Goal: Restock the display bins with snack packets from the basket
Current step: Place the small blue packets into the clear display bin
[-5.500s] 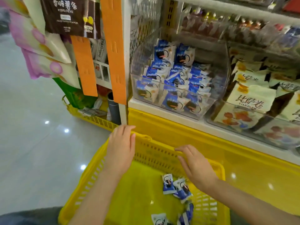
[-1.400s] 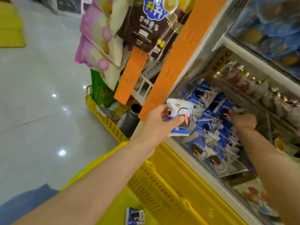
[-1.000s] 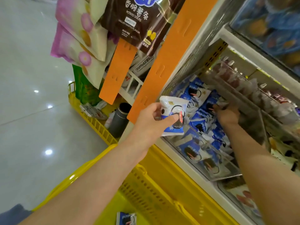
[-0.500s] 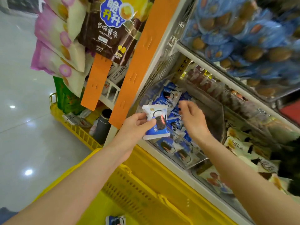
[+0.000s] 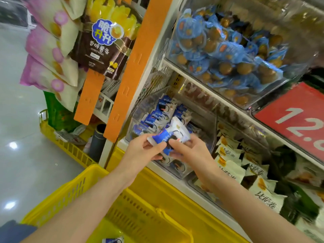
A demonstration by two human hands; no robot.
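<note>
At the front of the clear display bin (image 5: pixel 211 130), above the yellow basket (image 5: pixel 70 190), left grip (image 5: pixel 143 152) and right grip (image 5: pixel 192 153) both pinch one blue-white snack packet (image 5: pixel 172 135), held just over the binned packets (image 5: pixel 156 118); spare packet (image 5: pixel 112 240) lies in the basket.

Mid-frame, the lower shelf (image 5: pixel 158 171) carries a clear bin (image 5: pixel 203 123) of blue packets (image 5: pixel 154 118), with white packets (image 5: pixel 231 171) at lower right. The upper shelf (image 5: pixel 201 84), upper right, holds a top bin (image 5: pixel 289 23) of round snacks.
</note>
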